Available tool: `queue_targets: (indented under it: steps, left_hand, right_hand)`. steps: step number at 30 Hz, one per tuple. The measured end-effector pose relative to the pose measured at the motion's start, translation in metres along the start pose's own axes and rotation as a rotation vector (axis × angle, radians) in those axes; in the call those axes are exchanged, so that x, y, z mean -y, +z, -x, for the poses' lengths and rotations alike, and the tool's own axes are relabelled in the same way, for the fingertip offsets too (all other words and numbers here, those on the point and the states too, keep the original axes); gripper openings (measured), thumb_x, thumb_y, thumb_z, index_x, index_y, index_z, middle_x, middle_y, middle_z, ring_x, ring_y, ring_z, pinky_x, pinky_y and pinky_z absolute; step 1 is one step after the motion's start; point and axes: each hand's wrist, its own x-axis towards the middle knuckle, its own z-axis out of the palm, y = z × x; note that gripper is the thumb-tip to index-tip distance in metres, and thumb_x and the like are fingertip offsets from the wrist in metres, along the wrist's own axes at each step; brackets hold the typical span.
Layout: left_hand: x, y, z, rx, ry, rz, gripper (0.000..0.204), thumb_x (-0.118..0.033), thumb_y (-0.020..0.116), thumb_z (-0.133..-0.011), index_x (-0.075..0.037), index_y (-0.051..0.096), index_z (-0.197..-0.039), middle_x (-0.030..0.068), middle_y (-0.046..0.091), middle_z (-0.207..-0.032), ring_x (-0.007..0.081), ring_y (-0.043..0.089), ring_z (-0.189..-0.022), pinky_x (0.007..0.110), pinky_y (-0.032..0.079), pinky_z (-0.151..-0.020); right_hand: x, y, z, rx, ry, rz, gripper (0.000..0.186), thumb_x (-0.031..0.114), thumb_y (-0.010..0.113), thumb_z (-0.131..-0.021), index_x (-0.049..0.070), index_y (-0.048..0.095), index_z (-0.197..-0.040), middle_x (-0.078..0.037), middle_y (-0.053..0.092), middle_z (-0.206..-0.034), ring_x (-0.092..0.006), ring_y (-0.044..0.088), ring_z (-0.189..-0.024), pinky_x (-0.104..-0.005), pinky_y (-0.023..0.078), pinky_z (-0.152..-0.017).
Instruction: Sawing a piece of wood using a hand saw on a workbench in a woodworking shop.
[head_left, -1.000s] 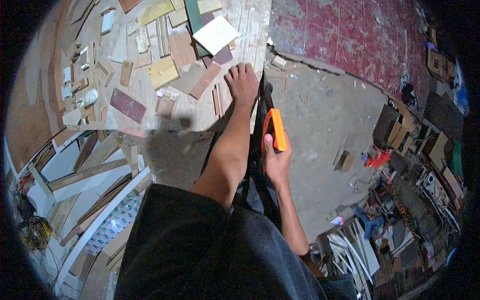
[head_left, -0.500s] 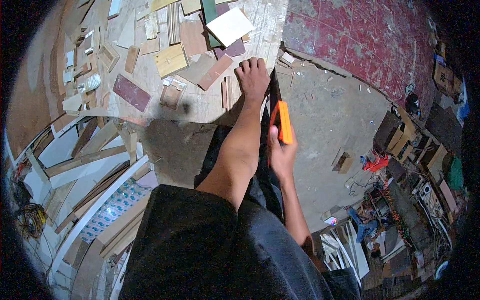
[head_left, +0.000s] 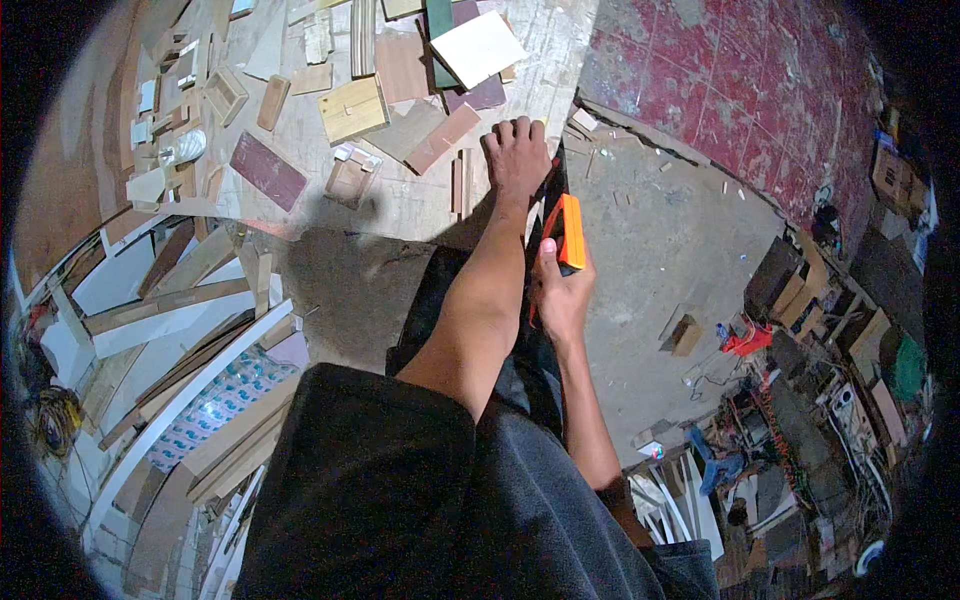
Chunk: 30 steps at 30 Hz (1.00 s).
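My left hand (head_left: 517, 160) presses down at the right edge of the wooden worktop (head_left: 410, 215), its fingers bent over. Whatever lies beneath it is hidden, apart from a small yellowish bit by the fingertips. My right hand (head_left: 563, 295) is wrapped around the orange handle of a handsaw (head_left: 572, 232), thumb lying along the near side. The dark blade points away from me, close along the worktop's edge and just right of my left hand; its teeth cannot be made out. Beside my left wrist lie narrow brown strips (head_left: 458, 185) and a reddish-brown board (head_left: 443, 138).
Wood offcuts cover the worktop, among them a white board (head_left: 478, 50) and a maroon piece (head_left: 268, 171). Scrap planks (head_left: 170, 320) are piled at left. Grey concrete floor (head_left: 640, 260) and a red tiled area (head_left: 720, 90) lie right; clutter with cables (head_left: 770, 400) stands lower right.
The saw and my right hand have moved slightly away from me along the worktop's edge. My left hand stays pressed in place. The whole view has shifted a little.
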Motion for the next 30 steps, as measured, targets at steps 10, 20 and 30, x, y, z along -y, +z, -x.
queue_targets:
  steps: [10, 20, 30]
  left_hand:
    - [0.004, 0.001, -0.006, -0.008, -0.049, 0.005, 0.009, -0.018, 0.062, -0.085, -0.011, 0.060, -0.089, 0.0077, 0.056, -0.093, 0.0291, 0.052, -0.093, 0.047, 0.037, -0.079]
    - [0.004, -0.005, -0.003, 0.014, -0.048, -0.028, 0.010, -0.020, 0.062, -0.086, -0.012, 0.059, -0.091, 0.0070, 0.056, -0.095, 0.0286, 0.052, -0.093, 0.047, 0.037, -0.078]
    - [0.002, -0.001, -0.003, 0.023, -0.061, -0.072, 0.012, -0.020, 0.064, -0.084, -0.012, 0.059, -0.092, 0.0059, 0.054, -0.094, 0.0283, 0.051, -0.093, 0.046, 0.036, -0.079]
  right_hand:
    - [-0.006, -0.002, -0.018, -0.012, -0.149, -0.017, 0.027, 0.025, 0.064, -0.101, 0.001, 0.057, -0.110, 0.001, 0.055, -0.082, -0.0069, 0.048, -0.070, -0.0252, 0.042, -0.062]
    - [0.012, -0.007, 0.020, -0.078, -0.220, 0.104, 0.034, 0.031, 0.066, -0.100, 0.001, 0.057, -0.112, 0.002, 0.053, -0.080, -0.0072, 0.048, -0.070, -0.0251, 0.041, -0.062]
    - [0.016, -0.028, 0.005, -0.060, 0.091, -0.038, 0.035, 0.028, 0.064, -0.101, 0.000, 0.060, -0.122, 0.003, 0.055, -0.077, -0.0046, 0.045, -0.060, -0.0238, 0.036, -0.051]
